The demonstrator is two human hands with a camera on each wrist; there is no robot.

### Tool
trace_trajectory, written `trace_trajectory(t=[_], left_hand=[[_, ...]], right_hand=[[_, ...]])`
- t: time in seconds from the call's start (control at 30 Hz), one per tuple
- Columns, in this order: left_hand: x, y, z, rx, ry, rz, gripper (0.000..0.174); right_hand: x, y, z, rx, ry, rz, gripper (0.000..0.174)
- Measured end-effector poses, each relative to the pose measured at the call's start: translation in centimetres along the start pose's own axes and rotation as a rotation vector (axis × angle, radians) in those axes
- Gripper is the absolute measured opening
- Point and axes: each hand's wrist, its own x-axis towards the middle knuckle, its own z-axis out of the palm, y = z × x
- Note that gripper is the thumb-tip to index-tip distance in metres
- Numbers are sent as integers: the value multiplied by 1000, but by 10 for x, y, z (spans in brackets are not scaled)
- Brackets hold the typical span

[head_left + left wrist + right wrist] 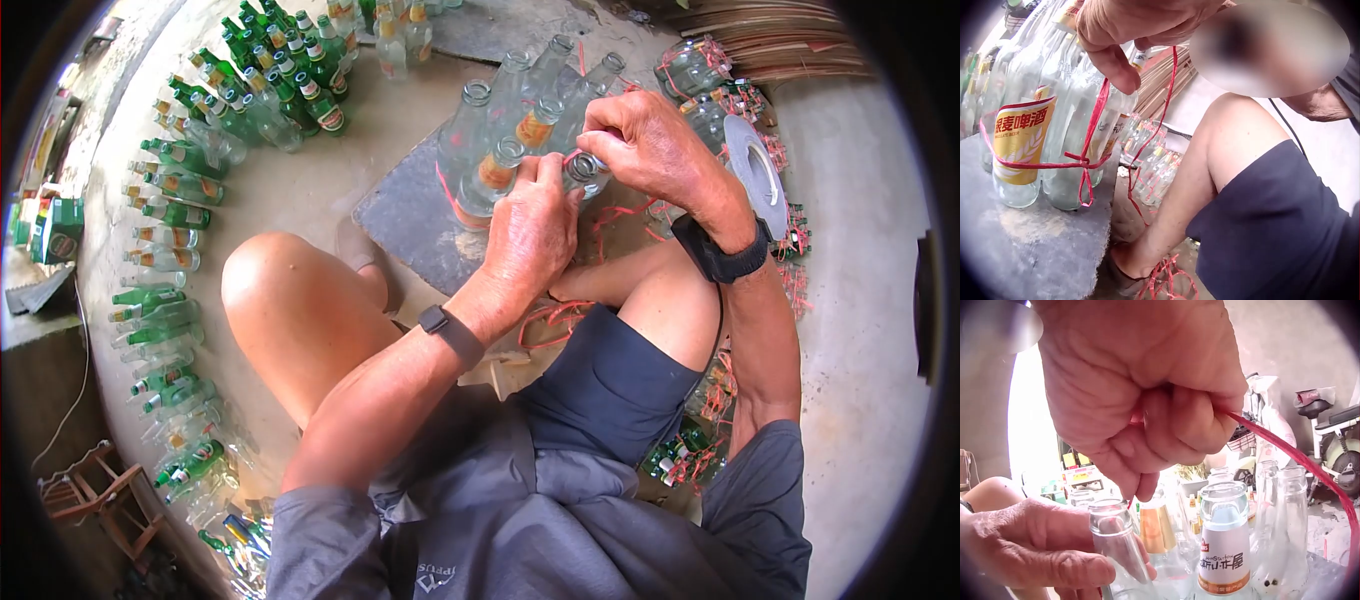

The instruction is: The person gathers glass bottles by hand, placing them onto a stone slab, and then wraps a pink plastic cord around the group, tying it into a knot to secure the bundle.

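Clear glass bottles (475, 130) (1063, 125) stand upright in a cluster on a dark slab (400, 215) (1035, 262), a red string (1041, 165) round their lower parts. My left hand (535, 225) (1041, 547) holds one bottle's neck (1113, 531), thumb on the near side, fingers behind. Above the bottle tops my right hand (655, 150) (1147, 381) is curled round red string (1291, 450), whose tail trails out to the right in the right wrist view. In the left wrist view a crossing with a small loop (1087, 187) lies against the bottles.
Green and clear bottles (180, 215) line the floor on the left, with a dense group (290, 70) at the upper left. Red-tied bundles (695, 65) stand on the right. Loose red string (550, 325) (1169, 278) lies by the foot. A wooden stool (105, 500) is at the lower left.
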Motion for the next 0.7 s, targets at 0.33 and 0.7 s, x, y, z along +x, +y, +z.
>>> trace_trajectory(t=[0.33, 0.7], left_hand=[[-3, -2, 3, 7, 24, 7, 39], [-5, -5, 1, 29, 45, 35, 41]], right_hand=[[-23, 0, 9, -67, 61, 40, 19], [-50, -13, 26, -77, 111, 31, 15]])
